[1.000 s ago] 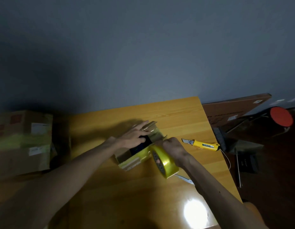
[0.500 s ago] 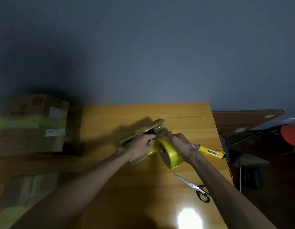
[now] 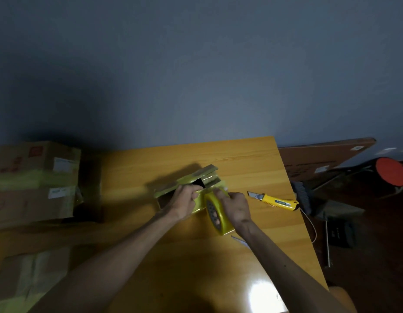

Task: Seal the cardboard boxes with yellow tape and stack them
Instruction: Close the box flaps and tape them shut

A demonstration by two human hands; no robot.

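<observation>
A small cardboard box [image 3: 171, 189] with yellow tape on it lies on the wooden table [image 3: 252, 163], its far flaps raised over a dark gap. My left hand [image 3: 184, 201] grips the box's top, fingers curled at the tape end. A roll of yellow tape [image 3: 216, 214] stands on edge against the box's right side, and my right hand [image 3: 235, 206] holds that roll from above. Two taped cardboard boxes [image 3: 35, 181] sit stacked at the far left.
A yellow utility knife [image 3: 276, 201] lies right of my hands with its blade out. Scissors' tip [image 3: 239, 240] shows under my right forearm. A flat carton [image 3: 22, 272] lies at lower left. Beyond the table's right edge stand a brown board [image 3: 320, 157] and a red round object [image 3: 391, 175].
My left hand went from lying flat on the box to gripping it, fingers curled. The roll and my right hand moved closer against the box. The camera view shifted.
</observation>
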